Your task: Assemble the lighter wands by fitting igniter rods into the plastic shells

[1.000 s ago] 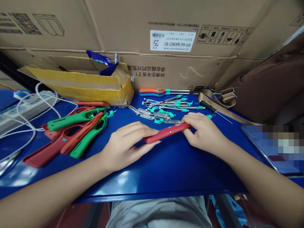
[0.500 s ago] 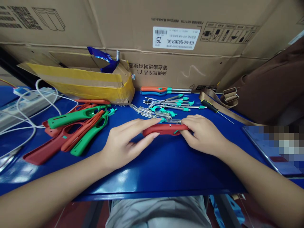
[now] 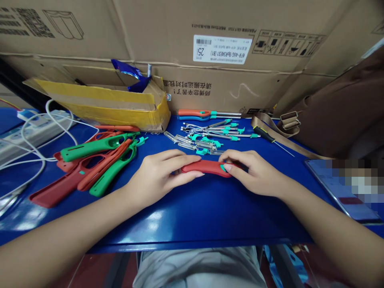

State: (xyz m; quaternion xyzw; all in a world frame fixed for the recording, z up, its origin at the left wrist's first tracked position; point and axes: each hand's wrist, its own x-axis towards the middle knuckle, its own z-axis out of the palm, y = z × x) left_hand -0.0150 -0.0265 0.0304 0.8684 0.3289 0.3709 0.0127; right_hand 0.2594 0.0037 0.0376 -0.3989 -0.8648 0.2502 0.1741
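Observation:
Both hands grip a red plastic lighter shell that lies level just above the blue table. My left hand pinches its left end between thumb and fingers. My right hand closes on its right end, with the fingertips by a small teal part on the shell. Just behind the shell lies a cluster of metal lighter tubes with teal fittings.
A pile of red and green lighter shells lies at the left. Behind it stands a yellow-taped cardboard box. Assembled lighters, a screwdriver, a brown bag, white cables and a large carton wall surround the table.
The red shell went from tilted up at the right to level, and turned over in my hands. My right hand's fingers shifted onto its right end by the teal part.

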